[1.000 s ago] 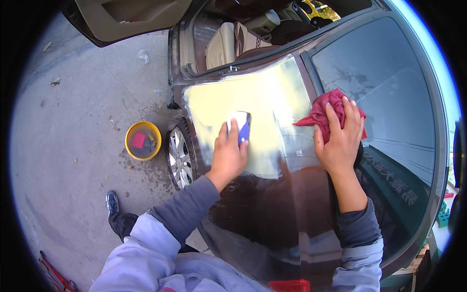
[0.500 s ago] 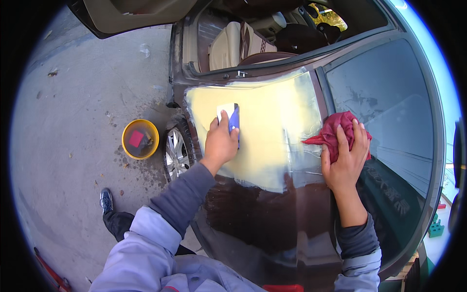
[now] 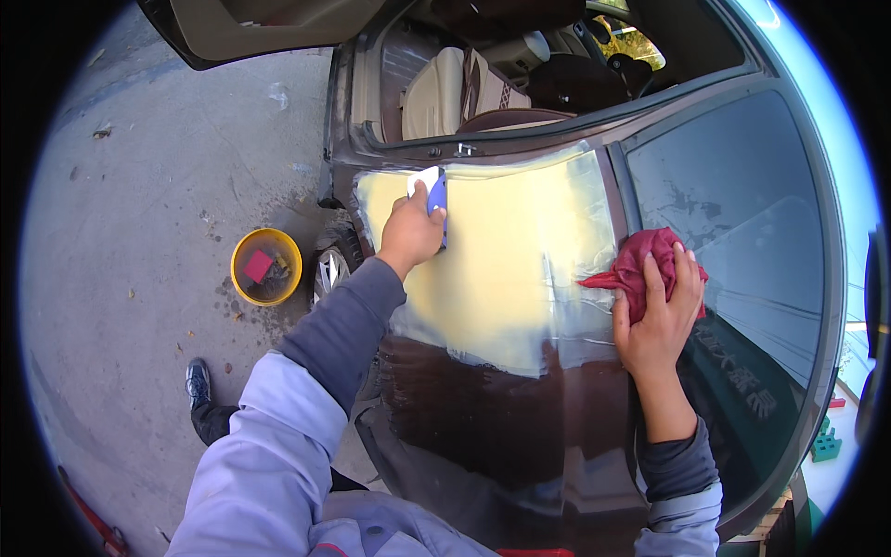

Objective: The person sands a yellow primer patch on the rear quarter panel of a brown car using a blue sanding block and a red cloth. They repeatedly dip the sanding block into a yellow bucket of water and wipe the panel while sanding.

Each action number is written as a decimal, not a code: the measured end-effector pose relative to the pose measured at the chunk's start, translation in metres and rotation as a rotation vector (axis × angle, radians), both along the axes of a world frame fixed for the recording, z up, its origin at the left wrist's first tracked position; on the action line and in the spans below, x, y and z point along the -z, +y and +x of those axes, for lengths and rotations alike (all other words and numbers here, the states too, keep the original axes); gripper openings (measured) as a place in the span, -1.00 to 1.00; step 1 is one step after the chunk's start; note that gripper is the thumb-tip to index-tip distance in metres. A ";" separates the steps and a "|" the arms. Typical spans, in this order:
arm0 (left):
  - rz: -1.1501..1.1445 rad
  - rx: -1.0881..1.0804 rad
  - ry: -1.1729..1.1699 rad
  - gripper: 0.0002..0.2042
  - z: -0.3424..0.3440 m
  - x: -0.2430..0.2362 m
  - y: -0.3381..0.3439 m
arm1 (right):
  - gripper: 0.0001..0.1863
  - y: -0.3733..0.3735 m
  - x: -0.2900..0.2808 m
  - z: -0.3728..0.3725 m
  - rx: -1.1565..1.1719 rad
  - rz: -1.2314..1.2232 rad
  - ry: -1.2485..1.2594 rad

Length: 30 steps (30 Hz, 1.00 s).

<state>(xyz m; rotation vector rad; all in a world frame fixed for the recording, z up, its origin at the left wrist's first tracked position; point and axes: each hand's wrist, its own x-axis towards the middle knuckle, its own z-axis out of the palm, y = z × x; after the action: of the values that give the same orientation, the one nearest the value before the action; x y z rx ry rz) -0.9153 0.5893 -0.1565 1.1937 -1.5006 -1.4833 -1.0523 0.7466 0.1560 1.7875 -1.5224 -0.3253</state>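
My left hand is closed around a white-and-blue sanding block. The block lies against a patch of pale yellow filler on the dark brown car's rear side panel, near the patch's far left part. My palm and fingers cover some of the block. On the right, my right hand grips a crumpled dark red cloth. It presses the cloth against the car where the panel meets the rear window glass.
A yellow-rimmed bucket with dark water and a red piece in it stands on the concrete floor, left of the car wheel. An open car door juts out at the far left. Beyond the panel, the doorway shows a beige seat.
My left hand has slid the sanding block away from me and slightly left across the filler. My right hand stays on the cloth in about the same place.
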 end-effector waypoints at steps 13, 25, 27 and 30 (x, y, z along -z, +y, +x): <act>0.312 0.101 0.246 -0.25 0.010 -0.014 -0.020 | -0.32 0.000 0.000 0.000 0.017 0.002 0.008; 0.186 0.020 0.091 -0.29 0.002 0.005 -0.035 | -0.32 -0.002 -0.001 -0.002 -0.023 0.005 0.007; 0.195 0.072 0.060 -0.29 0.000 -0.003 -0.037 | -0.32 -0.002 -0.001 -0.001 0.022 0.009 0.005; -0.229 0.062 -0.139 -0.30 0.004 -0.052 0.018 | -0.31 -0.003 -0.001 0.003 0.018 -0.002 0.008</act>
<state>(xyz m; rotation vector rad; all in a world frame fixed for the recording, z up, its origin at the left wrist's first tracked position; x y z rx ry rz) -0.9117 0.6074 -0.1045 1.1398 -1.7633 -1.2481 -1.0493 0.7435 0.1573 1.7697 -1.5330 -0.3391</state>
